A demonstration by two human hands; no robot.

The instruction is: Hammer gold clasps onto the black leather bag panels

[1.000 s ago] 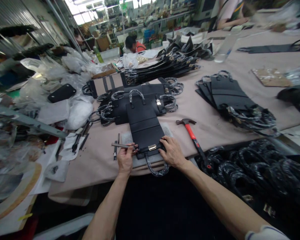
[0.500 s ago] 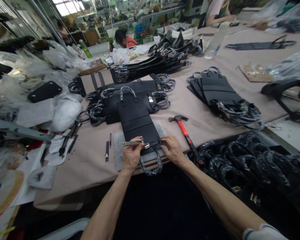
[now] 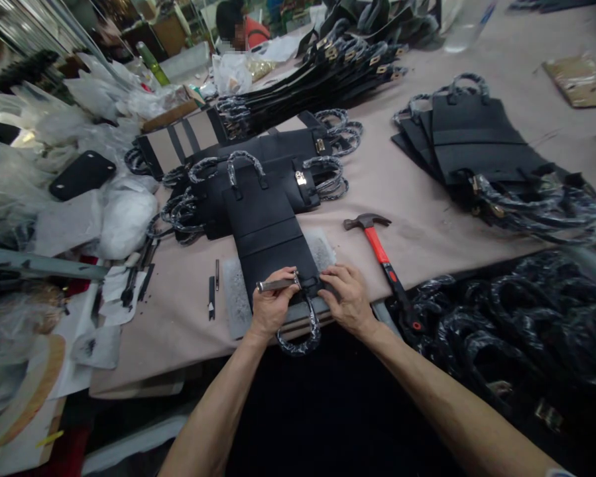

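Observation:
In front of me a flat black leather bag piece (image 3: 272, 228) lies lengthwise, with plastic-wrapped handles at both ends. My left hand (image 3: 270, 308) is closed around a short metal rod-like tool (image 3: 274, 285) held over the near end of the piece. The tool's exact kind does not show. My right hand (image 3: 347, 295) has its fingertips bent at the right edge of the same piece, near a small strap; its grip there is partly hidden. The near wrapped handle (image 3: 300, 346) hangs over the table edge between my wrists. A grey slab (image 3: 235, 298) lies under the piece.
A claw hammer (image 3: 377, 245) with a red and black handle lies right of my hands. Left are a cutter (image 3: 211, 298) and a thin metal rod (image 3: 217, 275). Stacked bag pieces (image 3: 476, 136) lie right, more behind. Plastic bags (image 3: 128, 218) crowd the left. A person (image 3: 252, 30) sits beyond.
The view has tilted down and come closer. My left hand has shifted slightly right with the tool, covering the gold-coloured metal fitting seen before. My right hand stays at the piece's edge.

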